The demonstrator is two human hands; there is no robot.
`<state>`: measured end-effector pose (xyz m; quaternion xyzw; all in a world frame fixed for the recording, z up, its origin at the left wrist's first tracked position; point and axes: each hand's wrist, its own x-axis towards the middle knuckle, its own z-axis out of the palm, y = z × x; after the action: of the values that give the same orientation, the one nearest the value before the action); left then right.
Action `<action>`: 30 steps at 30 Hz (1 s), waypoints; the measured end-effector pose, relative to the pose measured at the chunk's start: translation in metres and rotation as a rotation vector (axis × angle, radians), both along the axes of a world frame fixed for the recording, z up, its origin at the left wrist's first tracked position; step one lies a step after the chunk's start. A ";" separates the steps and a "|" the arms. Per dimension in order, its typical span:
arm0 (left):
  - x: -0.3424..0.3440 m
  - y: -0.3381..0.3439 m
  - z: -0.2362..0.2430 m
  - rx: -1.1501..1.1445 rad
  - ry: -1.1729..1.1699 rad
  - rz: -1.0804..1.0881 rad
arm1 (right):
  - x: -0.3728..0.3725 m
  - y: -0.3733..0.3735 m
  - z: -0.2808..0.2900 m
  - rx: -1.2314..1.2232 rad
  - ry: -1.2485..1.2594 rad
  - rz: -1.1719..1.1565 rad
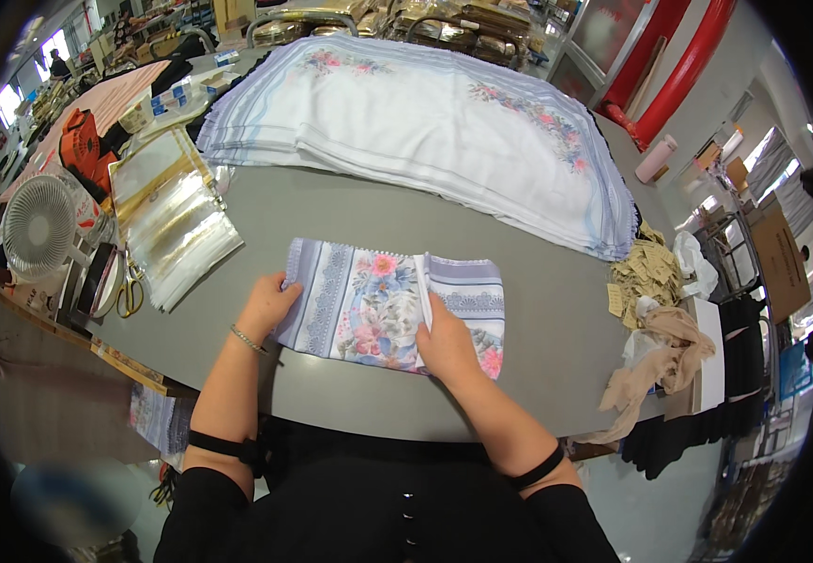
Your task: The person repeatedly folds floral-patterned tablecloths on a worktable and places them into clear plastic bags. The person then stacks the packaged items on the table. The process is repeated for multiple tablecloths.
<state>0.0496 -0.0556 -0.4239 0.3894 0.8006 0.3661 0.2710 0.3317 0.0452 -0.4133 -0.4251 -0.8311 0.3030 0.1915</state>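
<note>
Left hand (270, 302), nearly closed, pinches the left edge of a folded floral scarf (355, 300), near side of grey table (359, 211); right hand (448, 342), partly curled, grips its fold, which uneven tugging could skew.

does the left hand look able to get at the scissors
Probably yes: mostly tabletop lies between the left hand and the scissors, though that hand holds the printed cloth.

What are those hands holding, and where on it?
A folded floral cloth: the left hand grips its left edge, the right hand a folded-over edge right of its middle.
</note>
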 end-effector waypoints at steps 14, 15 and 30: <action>0.019 0.051 0.066 0.034 0.028 -0.240 | 0.039 0.017 0.025 -0.552 0.273 0.034; 0.039 0.064 0.077 0.027 0.001 -0.328 | 0.051 0.021 0.026 -0.650 0.393 -0.110; 0.162 0.107 0.017 0.571 0.442 -0.901 | 0.099 0.011 -0.045 -0.163 0.322 -0.377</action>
<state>0.2114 0.0512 -0.4072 0.8169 0.4627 0.3262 0.1106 0.4309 0.0565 -0.4588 -0.5327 -0.6690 0.3916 0.3396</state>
